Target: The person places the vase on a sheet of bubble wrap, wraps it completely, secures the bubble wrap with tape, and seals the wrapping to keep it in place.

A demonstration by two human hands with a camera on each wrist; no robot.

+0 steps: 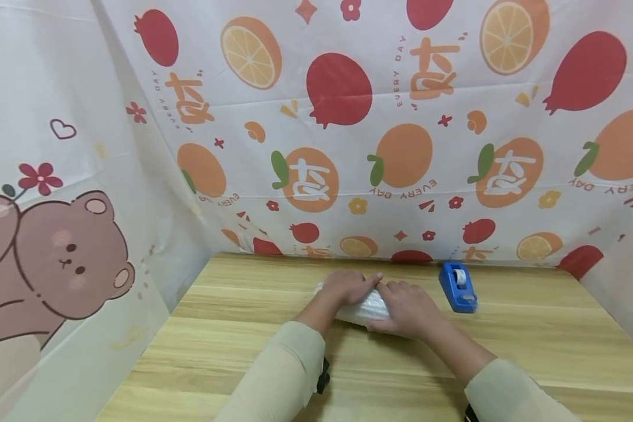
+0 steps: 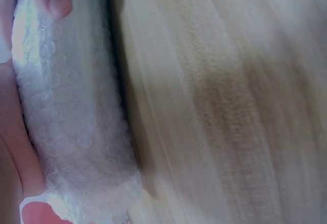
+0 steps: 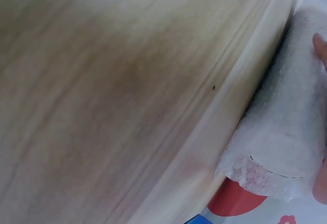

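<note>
Bubble wrap, in a long rounded bundle, lies on the table at the lower centre of the head view. From where I stand, both hands grip it, the left hand curled over its left part and the right hand over its right, meeting on top. Right of them, apart, sits a blue dispenser holding tape.

The pale beige sleeves have black pieces beside the cuffs.
</note>
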